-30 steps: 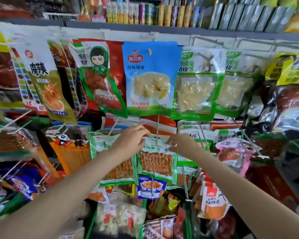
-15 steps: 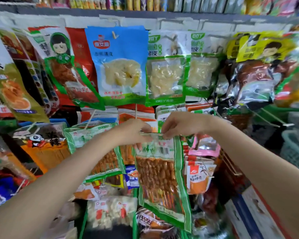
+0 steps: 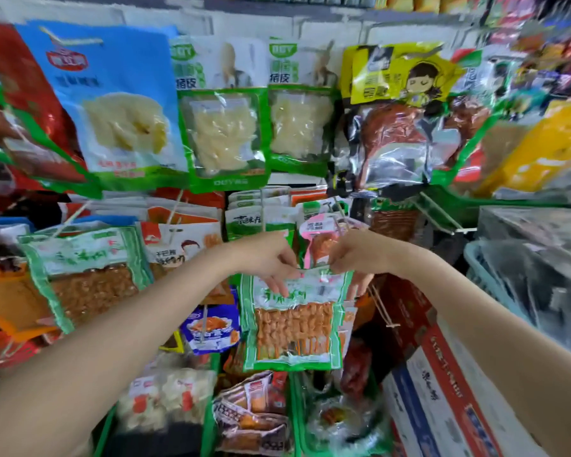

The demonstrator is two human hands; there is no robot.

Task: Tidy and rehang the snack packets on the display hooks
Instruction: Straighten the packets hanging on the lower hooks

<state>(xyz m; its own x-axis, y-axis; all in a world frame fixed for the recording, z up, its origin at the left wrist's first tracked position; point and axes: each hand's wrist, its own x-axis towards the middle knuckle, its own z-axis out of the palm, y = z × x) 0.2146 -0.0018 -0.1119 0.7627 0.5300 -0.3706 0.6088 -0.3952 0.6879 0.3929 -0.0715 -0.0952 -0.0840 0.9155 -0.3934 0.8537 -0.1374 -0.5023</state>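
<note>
I see glossy clear plastic with a green border on the skewer packet (image 3: 292,321), smooth and reflective. The duck-leg packets (image 3: 393,140) look like shiny, crinkled foil-backed film. The display hooks (image 3: 439,209) read as thin pale metal wire. The carton (image 3: 442,400) beside them is matt printed cardboard.

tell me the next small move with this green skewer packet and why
Probably lift the green skewer packet and steer its top edge toward a free hook. The left hand and right hand both pinch that edge, and the packet hangs below them, seemingly off any hook. The frame is too blurred to say which hook is free.
</note>
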